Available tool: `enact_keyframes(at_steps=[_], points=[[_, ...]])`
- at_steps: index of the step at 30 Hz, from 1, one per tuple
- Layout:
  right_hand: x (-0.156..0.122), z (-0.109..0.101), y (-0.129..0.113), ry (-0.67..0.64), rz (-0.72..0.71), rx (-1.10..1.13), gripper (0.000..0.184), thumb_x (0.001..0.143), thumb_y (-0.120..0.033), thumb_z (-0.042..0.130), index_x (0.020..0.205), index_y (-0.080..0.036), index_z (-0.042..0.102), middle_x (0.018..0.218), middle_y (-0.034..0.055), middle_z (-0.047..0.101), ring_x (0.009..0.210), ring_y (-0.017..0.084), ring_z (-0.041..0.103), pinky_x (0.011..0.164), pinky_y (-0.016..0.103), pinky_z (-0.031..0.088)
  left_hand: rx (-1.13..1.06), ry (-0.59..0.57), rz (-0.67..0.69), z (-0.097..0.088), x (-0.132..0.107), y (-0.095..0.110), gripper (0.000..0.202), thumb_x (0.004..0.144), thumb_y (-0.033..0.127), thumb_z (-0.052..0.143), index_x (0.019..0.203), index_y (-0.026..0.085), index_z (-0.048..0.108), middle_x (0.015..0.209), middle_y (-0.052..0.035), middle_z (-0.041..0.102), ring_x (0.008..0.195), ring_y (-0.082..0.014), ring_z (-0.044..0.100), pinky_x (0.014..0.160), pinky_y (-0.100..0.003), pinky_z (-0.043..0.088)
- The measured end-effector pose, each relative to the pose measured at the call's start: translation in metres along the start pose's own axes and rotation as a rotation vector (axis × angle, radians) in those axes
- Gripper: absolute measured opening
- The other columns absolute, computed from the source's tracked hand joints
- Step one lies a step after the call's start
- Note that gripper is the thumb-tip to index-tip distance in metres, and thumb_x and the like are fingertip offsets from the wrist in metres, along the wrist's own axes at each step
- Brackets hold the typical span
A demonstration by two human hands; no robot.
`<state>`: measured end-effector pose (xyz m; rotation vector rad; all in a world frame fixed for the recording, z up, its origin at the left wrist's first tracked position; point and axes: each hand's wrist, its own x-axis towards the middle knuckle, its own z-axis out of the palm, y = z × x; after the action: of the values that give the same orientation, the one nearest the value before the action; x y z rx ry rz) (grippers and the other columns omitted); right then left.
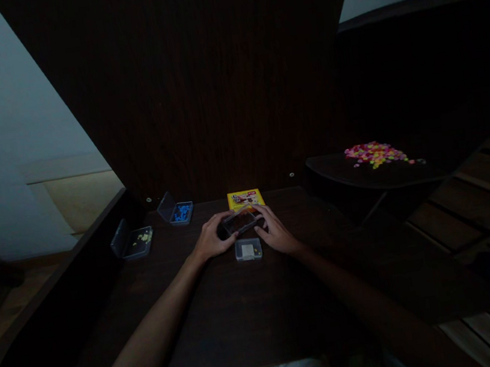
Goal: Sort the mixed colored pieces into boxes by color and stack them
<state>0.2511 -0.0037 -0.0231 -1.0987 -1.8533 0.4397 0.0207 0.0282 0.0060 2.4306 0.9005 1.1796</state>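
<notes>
Between my two hands is a clear plastic box (240,220), held slightly tilted above the dark table. My left hand (212,236) grips its left side, and my right hand (275,231) has hold of the right side. Just below it lies another clear plastic box (248,250) with a pale square piece and a few small yellow bits in it. Behind my hands sits a yellow printed packet (246,198), partly covered by the held box and fingers.
To the left stand an open box of blue pieces (180,212) and an open box of pale yellow pieces (137,244). A heap of pink, red and yellow pieces (377,154) rests on a side shelf (339,171) at right. A dark panel (209,91) rises behind the table.
</notes>
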Motion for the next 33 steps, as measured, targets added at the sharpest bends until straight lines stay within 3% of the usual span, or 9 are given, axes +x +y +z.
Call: enact_keyframes(at_steps=[5, 7, 10, 13, 20, 33], points=[[0.0, -0.003, -0.003, -0.013, 0.001, -0.034, 0.077, 0.083, -0.02, 0.06, 0.151, -0.025, 0.027, 0.144, 0.0134, 0.041, 0.115, 0.025, 0.055, 0.092, 0.041, 0.053, -0.039, -0.066, 0.026, -0.002, -0.001, -0.005, 0.043, 0.08, 0.029, 0.066, 0.12, 0.017, 0.056, 0.124, -0.0115, 0.066, 0.115, -0.0245, 0.064, 0.102, -0.041, 0.051], [0.001, -0.003, -0.004, -0.032, -0.01, -0.06, 0.073, 0.086, -0.022, 0.059, 0.152, -0.027, 0.029, 0.144, 0.0119, 0.043, 0.123, 0.026, 0.051, 0.099, 0.044, 0.049, -0.035, -0.109, 0.039, -0.001, -0.002, -0.006, 0.039, 0.082, 0.028, 0.064, 0.119, 0.017, 0.058, 0.125, -0.0111, 0.066, 0.117, -0.0243, 0.063, 0.104, -0.041, 0.049], [0.002, -0.003, -0.003, -0.105, -0.08, -0.146, 0.056, 0.091, -0.023, 0.054, 0.146, -0.029, 0.043, 0.141, 0.0085, 0.05, 0.13, 0.026, 0.044, 0.11, 0.049, 0.04, -0.019, -0.182, 0.059, 0.0, -0.004, -0.005, 0.036, 0.086, 0.028, 0.06, 0.121, 0.016, 0.058, 0.13, -0.0112, 0.064, 0.124, -0.0239, 0.059, 0.109, -0.042, 0.045], [0.001, -0.003, 0.001, -0.142, -0.137, -0.24, 0.046, 0.092, -0.023, 0.054, 0.138, -0.028, 0.055, 0.138, 0.0081, 0.055, 0.127, 0.026, 0.046, 0.109, 0.051, 0.04, 0.018, -0.233, 0.107, 0.002, -0.004, -0.006, 0.039, 0.091, 0.028, 0.055, 0.128, 0.016, 0.057, 0.135, -0.0119, 0.06, 0.13, -0.0236, 0.052, 0.113, -0.044, 0.041], [-0.005, -0.003, 0.006, -0.084, -0.188, -0.383, 0.037, 0.091, -0.022, 0.058, 0.127, -0.024, 0.065, 0.133, 0.0104, 0.06, 0.116, 0.028, 0.049, 0.1, 0.051, 0.047, 0.17, -0.287, 0.25, 0.012, -0.007, -0.016, 0.044, 0.095, 0.021, 0.047, 0.139, 0.021, 0.05, 0.144, -0.0106, 0.051, 0.138, -0.0217, 0.042, 0.116, -0.048, 0.035], [-0.007, -0.003, 0.006, -0.092, -0.14, -0.336, 0.034, 0.091, -0.022, 0.057, 0.123, -0.029, 0.068, 0.132, 0.0091, 0.061, 0.112, 0.029, 0.052, 0.097, 0.055, 0.048, 0.192, -0.302, 0.215, 0.015, -0.008, -0.008, 0.04, 0.097, 0.02, 0.043, 0.136, 0.019, 0.052, 0.143, -0.0112, 0.053, 0.139, -0.0214, 0.04, 0.115, -0.045, 0.038]])
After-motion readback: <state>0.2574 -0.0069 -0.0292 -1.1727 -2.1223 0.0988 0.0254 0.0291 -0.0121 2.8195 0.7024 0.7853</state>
